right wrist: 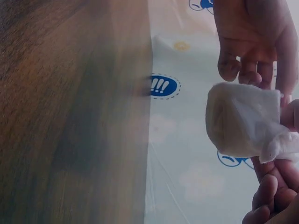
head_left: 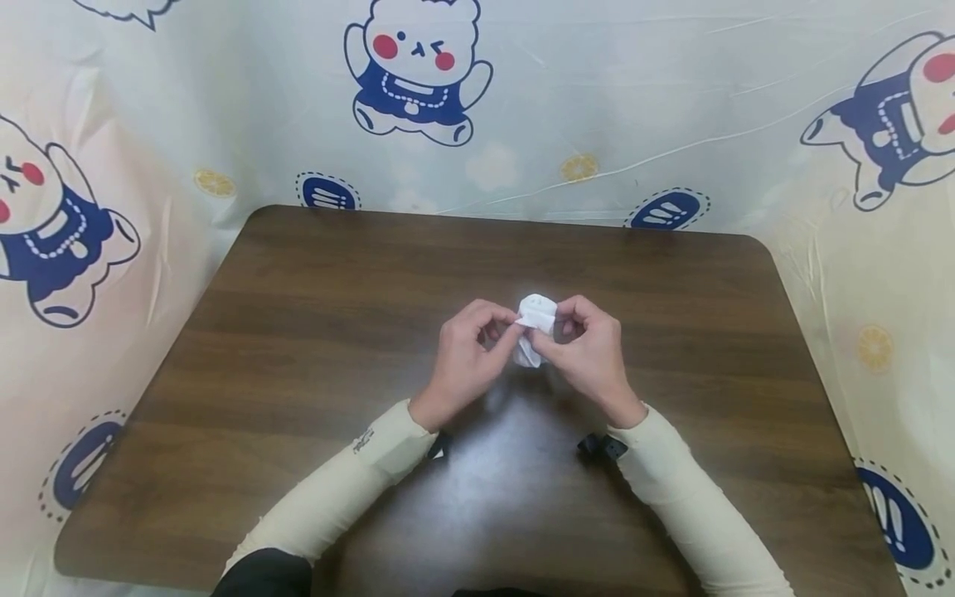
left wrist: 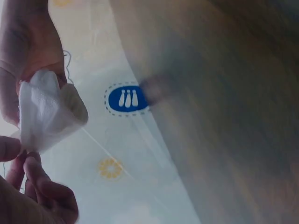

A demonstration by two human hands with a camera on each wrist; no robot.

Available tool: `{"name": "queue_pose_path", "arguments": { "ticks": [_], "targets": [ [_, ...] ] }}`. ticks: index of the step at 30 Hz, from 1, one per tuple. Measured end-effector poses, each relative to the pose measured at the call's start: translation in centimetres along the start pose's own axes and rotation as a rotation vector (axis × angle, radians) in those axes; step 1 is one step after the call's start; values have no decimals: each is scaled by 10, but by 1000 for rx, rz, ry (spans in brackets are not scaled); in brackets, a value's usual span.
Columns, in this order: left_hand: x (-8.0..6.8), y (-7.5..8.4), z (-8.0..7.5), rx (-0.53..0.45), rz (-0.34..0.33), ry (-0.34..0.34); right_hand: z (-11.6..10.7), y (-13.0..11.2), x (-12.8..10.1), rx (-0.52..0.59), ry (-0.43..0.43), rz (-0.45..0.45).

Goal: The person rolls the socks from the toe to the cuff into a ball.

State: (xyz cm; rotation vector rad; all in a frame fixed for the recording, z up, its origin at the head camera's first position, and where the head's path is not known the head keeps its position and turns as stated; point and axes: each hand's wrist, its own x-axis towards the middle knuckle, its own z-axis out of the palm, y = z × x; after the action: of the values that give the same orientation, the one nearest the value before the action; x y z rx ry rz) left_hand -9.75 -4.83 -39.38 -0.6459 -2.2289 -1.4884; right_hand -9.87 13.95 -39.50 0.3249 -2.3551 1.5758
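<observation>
A small white folded cloth, like a bundled sock or tissue [head_left: 535, 325], is held between both hands above the middle of the brown wooden table [head_left: 298, 348]. My left hand [head_left: 468, 352] pinches its left side with thumb and fingers. My right hand [head_left: 587, 352] pinches its right side. In the left wrist view the white bundle [left wrist: 44, 114] hangs between fingers of both hands. In the right wrist view the bundle [right wrist: 243, 120] looks rounded, with a crumpled corner pinched at the right.
A cartoon-bear printed sheet [head_left: 597, 108] covers the wall behind and both sides of the table. The table's rounded far edge [head_left: 507, 222] meets the sheet. Both arms wear cream sleeves [head_left: 351, 485], with small black wrist mounts [head_left: 600, 446].
</observation>
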Motion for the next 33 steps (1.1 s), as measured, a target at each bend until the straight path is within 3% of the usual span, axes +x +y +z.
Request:
{"name": "queue_pose_path", "arguments": {
  "ticks": [9,12,18,24,27,29,33],
  "targets": [
    [1,3,1,-386,-283,-66,0,8,3,-110,26,-20],
    [1,2,1,-447,-318,-103,0,10,4,-156,31,-21],
    [5,0,-2,-403,-263,-134,-2,4,4,-235,-35,-96],
    [13,-7,-13,-275,-193,-316,-13,-3,9,-361,-311,-247],
    [17,-10,-18,-208,-193,-401,-19,-3,11,-321,-472,-281],
    [18,-12,-19,-223,-218,-460,-21,-1,12,-252,-540,-289],
    [18,-14,-19,-332,-313,-530,-17,7,8,-103,-546,-321]
  ]
}}
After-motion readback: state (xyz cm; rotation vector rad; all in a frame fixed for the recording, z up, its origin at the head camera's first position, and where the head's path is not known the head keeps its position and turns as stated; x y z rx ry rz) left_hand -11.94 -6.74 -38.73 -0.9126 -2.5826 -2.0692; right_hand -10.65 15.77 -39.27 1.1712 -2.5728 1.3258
